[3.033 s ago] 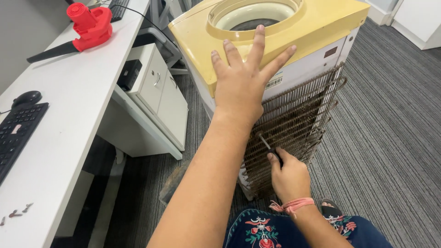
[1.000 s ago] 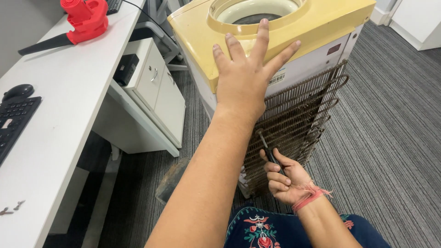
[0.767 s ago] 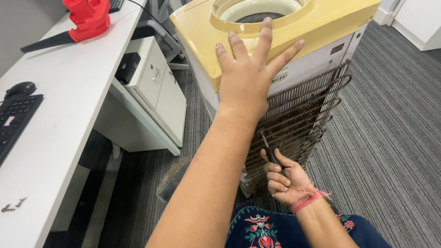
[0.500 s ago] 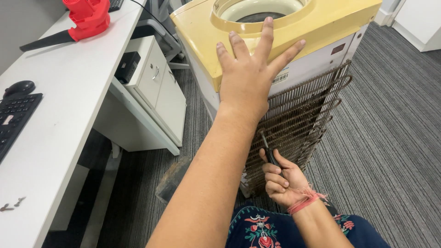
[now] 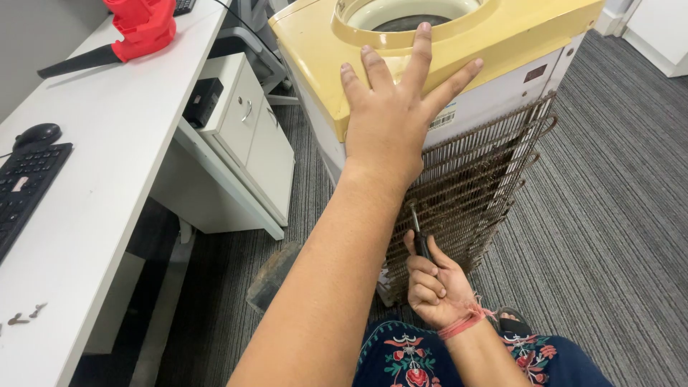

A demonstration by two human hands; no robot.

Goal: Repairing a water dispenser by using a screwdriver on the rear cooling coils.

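Note:
My left hand lies flat, fingers spread, on the yellowed top of a water dispenser, just in front of its round bottle opening. The dispenser's back faces me, covered by a rusty wire condenser grille. Low down beside the grille, my right hand, with a red thread around the wrist, is closed around the handle of a dark screwdriver. Its shaft points up toward the left edge of the grille. The tip is partly hidden behind my left forearm.
A white desk runs along the left with a red blower, a black keyboard, a mouse and several loose screws. A white drawer cabinet stands under it. Grey striped carpet covers the floor.
My right hand has turned at the wrist around the screwdriver, from back-of-hand up to palm and fingers facing me. My left hand stays pressed on the dispenser top.

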